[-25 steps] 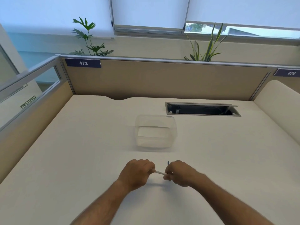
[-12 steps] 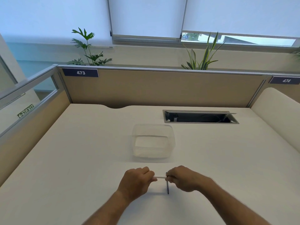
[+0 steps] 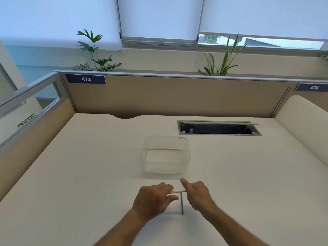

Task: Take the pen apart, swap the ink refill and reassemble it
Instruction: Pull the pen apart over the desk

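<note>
white pen barrel point(image 3: 177, 191) held level between both hands just above the desk point(image 3: 71, 174), near side of the clear container point(image 3: 166, 157). dark thin piece point(image 3: 182, 204) hanging lower than half a second ago. left hand point(image 3: 152, 199) pinching the barrel's left end. right hand point(image 3: 198, 194) closed on its right end, thumb now lifted.

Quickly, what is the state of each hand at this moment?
Left hand: closed on one end of the white pen part.
Right hand: closed on its other end, thumb up; a dark thin piece hangs below.
</note>
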Motion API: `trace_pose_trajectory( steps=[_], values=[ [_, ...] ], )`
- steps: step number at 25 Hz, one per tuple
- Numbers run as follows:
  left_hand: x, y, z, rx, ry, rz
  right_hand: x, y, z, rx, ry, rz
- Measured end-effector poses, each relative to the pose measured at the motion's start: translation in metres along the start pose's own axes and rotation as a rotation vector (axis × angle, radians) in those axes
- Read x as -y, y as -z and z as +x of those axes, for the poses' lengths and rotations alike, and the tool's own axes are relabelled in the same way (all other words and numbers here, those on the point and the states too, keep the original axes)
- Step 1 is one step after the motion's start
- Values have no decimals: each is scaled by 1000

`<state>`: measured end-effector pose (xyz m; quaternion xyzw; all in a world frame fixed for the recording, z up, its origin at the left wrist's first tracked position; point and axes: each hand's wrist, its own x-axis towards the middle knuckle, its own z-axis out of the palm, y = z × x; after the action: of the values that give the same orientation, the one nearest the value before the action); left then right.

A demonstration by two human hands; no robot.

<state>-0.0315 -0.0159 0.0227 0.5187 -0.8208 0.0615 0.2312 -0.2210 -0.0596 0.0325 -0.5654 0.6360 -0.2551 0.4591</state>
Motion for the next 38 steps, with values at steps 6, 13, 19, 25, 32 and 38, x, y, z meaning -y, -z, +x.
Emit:
trace_pose_trajectory(
  steps=[6,13,19,25,32,38],
  values=[
    [-2,3,5,58,-27,17,-3,-4,-1,-19,84,91],
    [4,8,19,94,-44,-25,1,-4,4,-193,294,-128],
    [7,13,35,334,68,-311,-4,4,0,-373,723,-328],
    [11,19,42,390,101,-418,-1,24,5,-89,728,-387],
    [20,25,43,419,26,-157,30,57,19,620,333,-486],
    [17,24,42,468,27,-122,53,52,20,563,484,-860]
  ],
)
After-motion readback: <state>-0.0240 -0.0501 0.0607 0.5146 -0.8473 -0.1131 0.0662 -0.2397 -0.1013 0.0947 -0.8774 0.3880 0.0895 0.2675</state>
